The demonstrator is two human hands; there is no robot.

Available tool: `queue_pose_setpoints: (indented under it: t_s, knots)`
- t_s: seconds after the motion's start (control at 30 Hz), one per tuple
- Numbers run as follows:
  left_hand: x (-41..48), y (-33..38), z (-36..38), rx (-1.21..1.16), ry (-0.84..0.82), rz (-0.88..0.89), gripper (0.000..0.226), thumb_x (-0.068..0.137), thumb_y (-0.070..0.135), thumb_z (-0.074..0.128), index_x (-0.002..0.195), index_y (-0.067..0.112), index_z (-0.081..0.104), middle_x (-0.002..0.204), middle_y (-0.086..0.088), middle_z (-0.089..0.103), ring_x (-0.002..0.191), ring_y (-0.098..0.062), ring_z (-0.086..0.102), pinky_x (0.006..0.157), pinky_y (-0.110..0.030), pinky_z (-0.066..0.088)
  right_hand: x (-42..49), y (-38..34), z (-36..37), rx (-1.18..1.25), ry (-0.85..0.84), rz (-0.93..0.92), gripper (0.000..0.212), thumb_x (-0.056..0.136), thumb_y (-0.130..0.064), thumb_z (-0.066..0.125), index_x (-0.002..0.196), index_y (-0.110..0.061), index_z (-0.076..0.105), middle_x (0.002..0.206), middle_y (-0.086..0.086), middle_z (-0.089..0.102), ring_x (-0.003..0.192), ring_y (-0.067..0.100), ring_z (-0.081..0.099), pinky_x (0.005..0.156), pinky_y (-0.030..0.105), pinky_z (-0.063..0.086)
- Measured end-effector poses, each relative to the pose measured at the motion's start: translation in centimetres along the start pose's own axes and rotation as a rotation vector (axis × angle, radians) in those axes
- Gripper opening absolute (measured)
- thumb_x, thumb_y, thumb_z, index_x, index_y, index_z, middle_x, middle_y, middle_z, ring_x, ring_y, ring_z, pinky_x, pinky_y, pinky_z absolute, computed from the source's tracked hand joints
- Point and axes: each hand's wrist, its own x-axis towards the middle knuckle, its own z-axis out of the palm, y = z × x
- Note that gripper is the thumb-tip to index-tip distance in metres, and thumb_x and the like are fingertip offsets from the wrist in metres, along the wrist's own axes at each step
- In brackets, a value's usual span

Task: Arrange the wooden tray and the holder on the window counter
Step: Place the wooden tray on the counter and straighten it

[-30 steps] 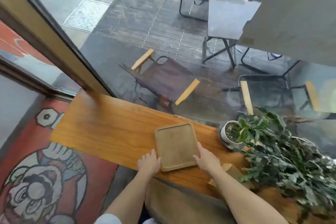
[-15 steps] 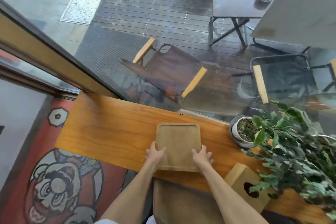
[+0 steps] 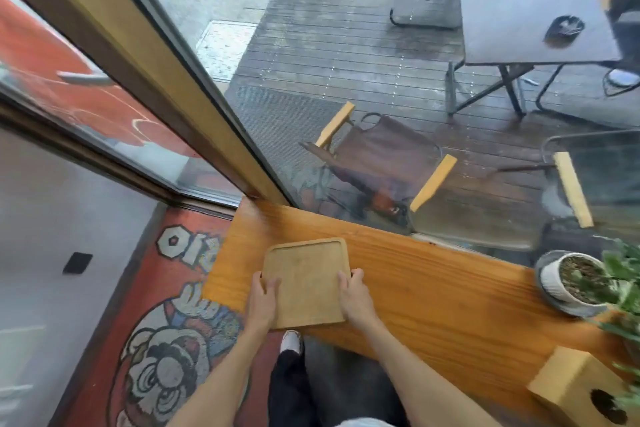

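A pale wooden tray with a raised rim and rounded corners lies near the left end of the orange wooden window counter. My left hand grips its left edge, thumb on the tray's surface. My right hand grips its right edge. The tray's near edge hangs slightly over the counter's front edge. A light wooden box-shaped holder with a dark round hole stands at the counter's right end, apart from both hands.
A potted plant in a white pot on a grey saucer stands at the counter's right, its leaves hanging over the holder. Window glass runs along the counter's far edge. A painted floor, my leg and my shoe lie below.
Both hands have closed on the tray's sides and slid it left along the counter, away from the plant and holder. The view has shifted left with it.
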Motion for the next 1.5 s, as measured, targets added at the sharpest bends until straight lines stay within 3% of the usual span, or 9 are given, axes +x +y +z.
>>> queue_pose_setpoints:
  t_s: [0.17,0.23,0.33,0.5,0.7,0.93,1.13,1.23,1.5]
  knots:
    - [8.4,-2.8,-1.6,0.058,-0.019,0.183,0.040,0.106,0.036,0.031,0.140,0.018,0.041,0.130,-0.004,0.058,0.116,-0.031,0.056,0.083,-0.036,0.038,3.1,0.1,7.4,0.054,0.349,-0.067,0.030,0.102,-0.045,0.033,0.096,-0.020,0.048,0.083,-0.003,0.061,0.074,0.018,0.058,0.063,0.036,0.042]
    - [11.0,-3.4,-1.6,0.060,-0.022,0.224,0.040,0.107,0.031,0.030,0.141,0.016,0.044,0.131,-0.005,0.057,0.122,-0.032,0.054,0.090,-0.038,0.041,4.1,0.5,9.6,0.131,0.461,-0.059,0.031,0.102,-0.043,0.037,0.095,-0.021,0.057,0.085,-0.005,0.063,0.079,0.017,0.059,0.065,0.032,0.042]
    - [13.5,-4.9,-2.0,0.055,-0.062,0.234,0.043,0.106,0.025,0.033,0.147,0.013,0.041,0.145,-0.011,0.049,0.134,-0.030,0.045,0.108,-0.036,0.035,5.2,1.4,12.5,0.167,0.561,-0.052,0.035,0.103,-0.036,0.041,0.109,-0.014,0.067,0.099,0.000,0.061,0.091,0.016,0.057,0.078,0.030,0.040]
    - [17.0,-5.4,-2.2,0.038,-0.116,0.307,0.048,0.104,0.022,0.042,0.151,0.015,0.035,0.118,-0.005,0.038,0.117,-0.025,0.039,0.104,-0.036,0.037,7.6,0.4,14.4,0.241,0.712,-0.071,0.041,0.101,-0.029,0.048,0.133,-0.006,0.059,0.100,0.005,0.052,0.089,0.015,0.051,0.078,0.019,0.040]
    - [19.8,-4.4,-0.5,0.048,-0.076,0.354,0.051,0.101,0.027,0.050,0.150,0.020,0.037,0.118,0.004,0.029,0.112,-0.009,0.021,0.100,-0.029,0.028,10.7,-0.2,14.6,0.275,0.850,-0.128,0.044,0.098,-0.022,0.056,0.139,-0.006,0.053,0.096,0.005,0.046,0.087,0.016,0.046,0.076,0.001,0.038]
    - [21.2,-5.5,1.3,0.145,0.001,0.472,0.054,0.100,0.028,0.053,0.151,0.017,0.037,0.118,0.001,0.033,0.113,-0.011,0.026,0.110,-0.038,0.026,13.3,1.8,15.4,0.131,0.960,-0.177,0.041,0.097,-0.021,0.058,0.135,-0.007,0.057,0.094,0.002,0.048,0.086,0.015,0.047,0.082,0.048,0.051]
    - [21.4,-7.5,-0.7,0.471,-0.082,0.686,0.075,0.096,0.054,0.046,0.157,0.020,0.020,0.140,-0.006,0.033,0.128,-0.024,0.028,0.109,-0.047,0.026,11.2,4.5,14.8,-0.374,0.853,-0.292,0.056,0.097,-0.042,0.050,0.147,-0.018,0.044,0.117,0.006,0.053,0.107,0.021,0.049,0.096,0.041,0.040]
    - [21.6,-10.0,-2.5,0.760,-0.115,0.910,0.085,0.090,0.069,0.040,0.156,0.019,0.025,0.160,-0.004,0.028,0.146,-0.029,0.026,0.118,-0.057,0.018,9.2,8.2,13.9,-0.714,0.680,-0.443,0.067,0.091,-0.060,0.048,0.148,-0.024,0.043,0.151,0.006,0.044,0.141,0.037,0.034,0.114,0.063,0.019]
    - [22.4,-11.3,-3.0,0.986,-0.149,1.071,0.092,0.083,0.081,0.039,0.154,0.024,0.030,0.164,-0.016,0.019,0.152,-0.036,0.016,0.113,-0.074,0.013,8.9,9.1,13.9,-0.803,0.603,-0.465,0.065,0.089,-0.060,0.051,0.146,-0.029,0.044,0.157,0.008,0.035,0.149,0.038,0.021,0.111,0.075,0.012]
